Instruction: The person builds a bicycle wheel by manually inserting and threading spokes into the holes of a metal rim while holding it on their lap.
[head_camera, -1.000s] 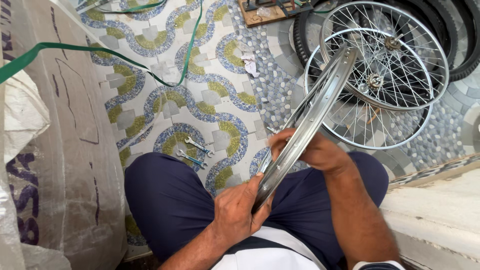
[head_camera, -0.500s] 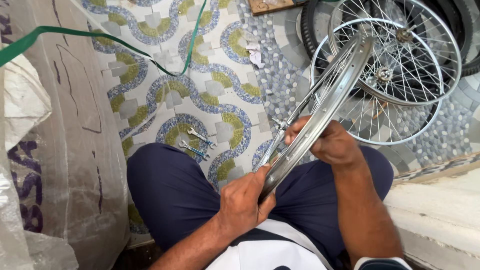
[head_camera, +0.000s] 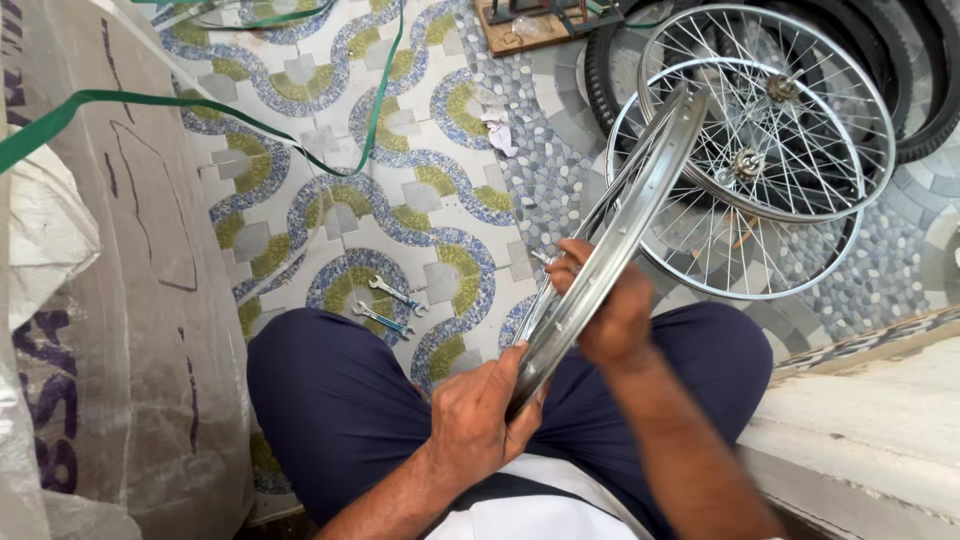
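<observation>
I hold a bare silver bicycle rim (head_camera: 640, 205) edge-on above my lap, slanting from my knees up to the right. My left hand (head_camera: 478, 412) grips its near lower edge, with the thumb across the metal. My right hand (head_camera: 612, 305) is closed around the rim a little higher, fingers wrapped over the far side near some spokes. My legs in dark blue trousers (head_camera: 340, 400) are spread on the patterned tile floor (head_camera: 300, 200).
Two spoked wheels (head_camera: 770, 150) lie stacked on the floor at upper right, with black tyres (head_camera: 925, 90) behind them. Two small wrenches (head_camera: 390, 305) lie between my knees. A grey sack (head_camera: 110, 300) with a green strap (head_camera: 200, 105) stands left. A pale step (head_camera: 870, 430) is right.
The rim has shifted slightly as my right hand slid along it. My left hand keeps its grip on the lower edge. The view has moved a little.
</observation>
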